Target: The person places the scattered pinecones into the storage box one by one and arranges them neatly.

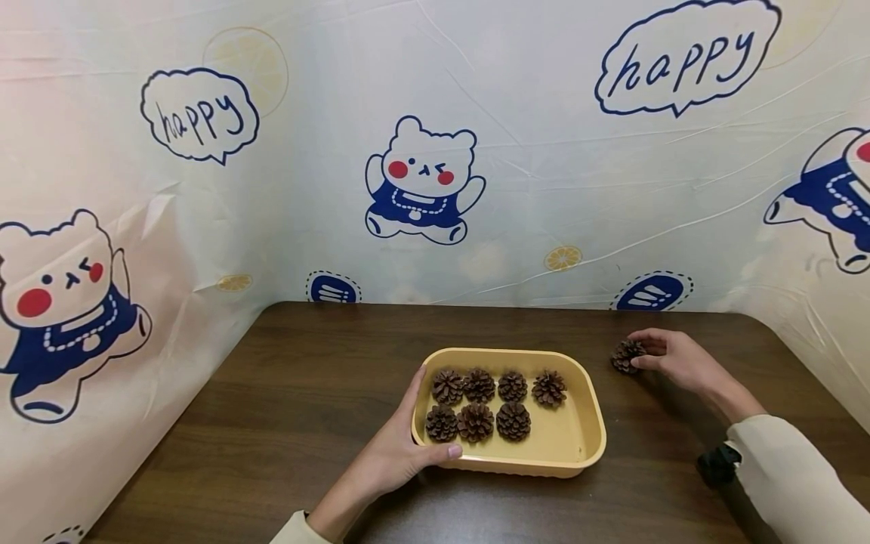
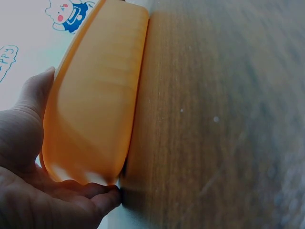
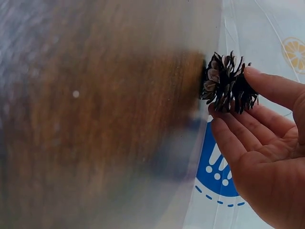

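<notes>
A yellow plastic tray (image 1: pixel 553 438) stands on the table with several brown pine cones (image 1: pixel 513 421) inside, set in two rows toward its left. My left hand (image 1: pixel 393 453) grips the tray's left end, thumb over the front rim and fingers along the side; the left wrist view shows the tray's outer wall (image 2: pixel 97 90) against that hand. Right of the tray, on the table, sits a single pine cone (image 1: pixel 626 356). My right hand (image 1: pixel 683 366) holds this cone between thumb and fingers, as the right wrist view shows with the cone (image 3: pixel 224 83) touching the tabletop.
The dark wooden table (image 1: pixel 306 393) reaches back to a printed cloth (image 1: pixel 530 189) with cartoon bears, which hangs behind it and along both sides. A dark band (image 1: pixel 719 465) is at the right wrist, by a cream sleeve.
</notes>
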Demonstrator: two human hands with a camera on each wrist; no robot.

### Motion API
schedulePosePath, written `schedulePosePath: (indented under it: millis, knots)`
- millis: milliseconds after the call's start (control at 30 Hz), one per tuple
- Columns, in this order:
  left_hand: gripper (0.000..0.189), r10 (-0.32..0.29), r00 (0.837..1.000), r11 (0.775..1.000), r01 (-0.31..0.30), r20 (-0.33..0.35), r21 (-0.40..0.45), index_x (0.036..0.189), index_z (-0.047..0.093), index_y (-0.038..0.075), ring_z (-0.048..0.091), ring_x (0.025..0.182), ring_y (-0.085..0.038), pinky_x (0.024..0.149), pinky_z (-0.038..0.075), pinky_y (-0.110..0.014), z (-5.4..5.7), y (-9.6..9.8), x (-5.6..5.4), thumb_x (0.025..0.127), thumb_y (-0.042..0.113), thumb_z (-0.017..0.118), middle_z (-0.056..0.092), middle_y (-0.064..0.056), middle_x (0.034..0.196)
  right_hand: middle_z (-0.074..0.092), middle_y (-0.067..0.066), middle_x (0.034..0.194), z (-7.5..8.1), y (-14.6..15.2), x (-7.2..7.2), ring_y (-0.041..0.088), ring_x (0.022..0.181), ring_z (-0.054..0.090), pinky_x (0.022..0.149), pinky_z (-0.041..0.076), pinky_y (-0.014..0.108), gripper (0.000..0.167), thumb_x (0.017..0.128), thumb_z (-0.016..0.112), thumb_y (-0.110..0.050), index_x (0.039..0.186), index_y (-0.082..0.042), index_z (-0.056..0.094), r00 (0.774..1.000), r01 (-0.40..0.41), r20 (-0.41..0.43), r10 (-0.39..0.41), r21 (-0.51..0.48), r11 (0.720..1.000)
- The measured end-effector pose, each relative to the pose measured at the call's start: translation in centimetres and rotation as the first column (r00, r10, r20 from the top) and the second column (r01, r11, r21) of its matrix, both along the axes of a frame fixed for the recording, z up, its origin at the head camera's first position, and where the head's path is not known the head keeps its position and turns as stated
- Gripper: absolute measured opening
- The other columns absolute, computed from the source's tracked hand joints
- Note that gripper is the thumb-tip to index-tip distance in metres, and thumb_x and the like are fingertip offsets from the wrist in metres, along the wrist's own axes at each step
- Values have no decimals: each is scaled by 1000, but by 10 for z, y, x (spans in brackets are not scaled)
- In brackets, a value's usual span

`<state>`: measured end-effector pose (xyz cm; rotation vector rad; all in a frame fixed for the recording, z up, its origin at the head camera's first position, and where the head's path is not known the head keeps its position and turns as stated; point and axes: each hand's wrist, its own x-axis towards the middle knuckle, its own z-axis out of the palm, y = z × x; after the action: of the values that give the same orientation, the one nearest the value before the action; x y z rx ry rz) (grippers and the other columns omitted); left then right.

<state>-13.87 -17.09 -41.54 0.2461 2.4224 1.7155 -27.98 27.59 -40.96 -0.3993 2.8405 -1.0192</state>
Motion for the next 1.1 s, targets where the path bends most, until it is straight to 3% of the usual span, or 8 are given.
schedulePosePath:
  millis: [700,867,1100]
  knots:
    - [130,11,1000,1000,-11,2,-8,171,1,23,36,151,-48,125,15,-68,3,1,1,79,21,93,28,-28,168,59,38,139,9,-1,8,55,127,59,98,55,60,50,99,71,-17,139,10,58,1000,16,-15,-16,-5,1000]
    - [129,8,1000,1000,-8,2,-3,171,1,23,38,150,-47,125,17,-67,2,1,1,79,20,92,30,-29,168,61,35,139,13,-3,12,52,126,61,92,59,48,50,100,71,-19,140,9,58,1000,2,-24,-2,-2,1000]
    - [129,14,1000,1000,-14,7,-18,171,1,25,36,151,-48,124,17,-68,3,1,1,79,22,92,29,-29,168,65,33,134,20,-6,18,49,122,65,83,53,18,48,99,72,-18,137,8,60,998,-23,-67,23,-6,1000]
